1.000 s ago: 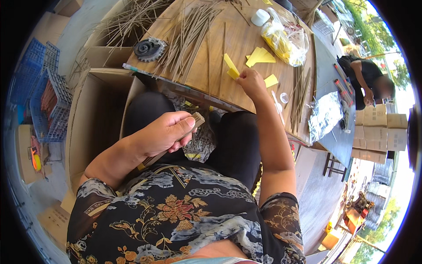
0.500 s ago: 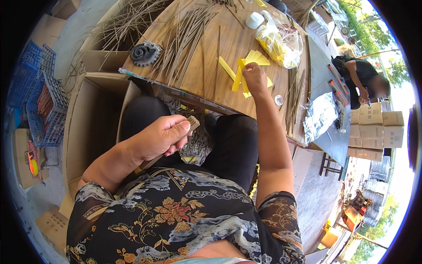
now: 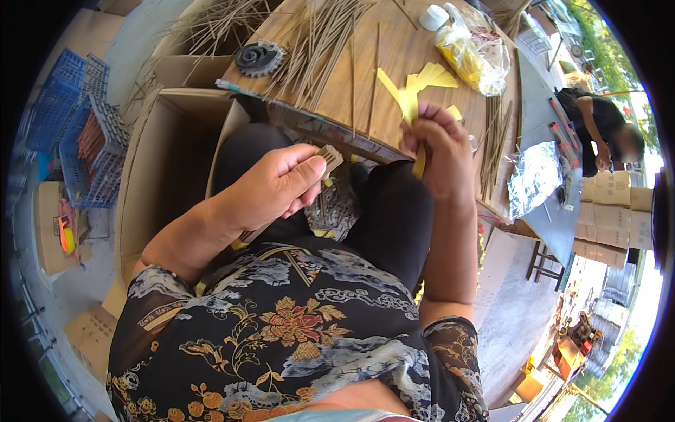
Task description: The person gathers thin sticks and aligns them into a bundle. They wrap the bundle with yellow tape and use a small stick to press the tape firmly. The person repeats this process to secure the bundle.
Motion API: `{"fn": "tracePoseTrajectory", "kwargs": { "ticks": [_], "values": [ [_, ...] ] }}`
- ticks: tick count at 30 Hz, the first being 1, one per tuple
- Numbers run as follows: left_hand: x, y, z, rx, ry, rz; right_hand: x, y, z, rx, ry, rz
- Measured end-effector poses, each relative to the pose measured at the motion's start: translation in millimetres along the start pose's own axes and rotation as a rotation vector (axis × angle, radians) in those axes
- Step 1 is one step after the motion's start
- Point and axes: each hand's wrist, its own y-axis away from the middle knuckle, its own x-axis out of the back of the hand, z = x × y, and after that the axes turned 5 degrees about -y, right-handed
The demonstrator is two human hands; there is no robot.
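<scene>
My left hand [image 3: 292, 181] is closed round a bundle of thin brown sticks [image 3: 330, 159], held over my lap with the blunt ends poking out past the thumb. Above my right thigh, my right hand [image 3: 443, 144] pinches a yellow paper strip [image 3: 410, 105], which stands up out of the fingers and hangs a little below them. Beyond that hand, more yellow strips [image 3: 434, 76] lie fanned out on the wooden table [image 3: 401, 53]. The lower end of the bundle runs back under my left forearm and is partly hidden.
Loose sticks [image 3: 320, 53] lie across the table beside a black toothed wheel [image 3: 260, 60]. A bag of yellow material [image 3: 472, 53] and a white-lidded jar [image 3: 434, 17] stand farther back. An open cardboard box [image 3: 165, 162] is at my left. Another person [image 3: 598, 126] works at the right.
My right hand has come off the table toward my lap, bringing a yellow strip with it. The left hand still grips the stick bundle. The whole view has shifted slightly.
</scene>
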Motion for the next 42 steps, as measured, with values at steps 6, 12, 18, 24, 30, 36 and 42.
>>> {"fn": "tracePoseTrajectory", "kwargs": {
  "ticks": [6, 12, 18, 24, 30, 36, 42],
  "values": [
    [-13, 12, 8, -0.028, 0.035, 0.035, -43, 69, 12, -0.176, -0.134, -0.186],
    [-26, 22, 6, -0.124, -0.052, 0.05, -60, 89, 17, -0.04, 0.106, -0.17],
    [-38, 29, 7, -0.165, -0.087, 0.095, -62, 96, 25, 0.114, 0.33, -0.084],
    [-38, 30, 9, -0.165, -0.103, 0.057, -59, 97, 17, 0.054, 0.345, -0.088],
    [-40, 30, 7, -0.152, -0.018, 0.079, -58, 93, 17, 0.063, 0.426, -0.05],
    [-35, 30, 8, -0.16, 0.056, 0.011, -59, 91, 16, 0.039, 0.419, -0.058],
    [-39, 25, 4, -0.151, -0.077, 0.083, -57, 89, 20, 0.068, 0.382, -0.06]
  ]
}}
